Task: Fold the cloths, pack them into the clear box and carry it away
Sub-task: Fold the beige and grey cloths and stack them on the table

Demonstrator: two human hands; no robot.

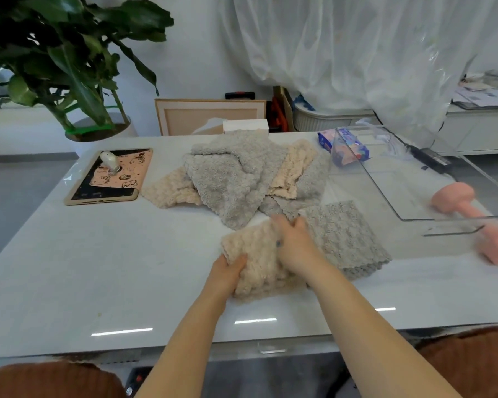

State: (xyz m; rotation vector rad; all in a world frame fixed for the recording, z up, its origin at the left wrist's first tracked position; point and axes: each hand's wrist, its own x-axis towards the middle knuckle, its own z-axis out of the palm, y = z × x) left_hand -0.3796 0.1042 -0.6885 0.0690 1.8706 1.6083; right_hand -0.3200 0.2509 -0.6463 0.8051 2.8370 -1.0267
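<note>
At near table (98,268) edge: beige cloth (256,254), partly folded. Near-left edge gripped by left hand (227,271), fingertips sunk in pile. On top, right hand (293,242), fingers curled over far edge, probably pinching it. Touching at right: folded grey cloth (348,239). Behind: heap (236,173) in 2 colours, count unclear. Far right: clear box (414,179), cut off by frame; dumbbell (469,216) blurred.

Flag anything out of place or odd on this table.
A pink dumbbell lies at the near right corner of the clear box, odd among the cloths and perhaps in the way of packing. A small white device sits on the tablet. Nothing looks spilled or damaged.
</note>
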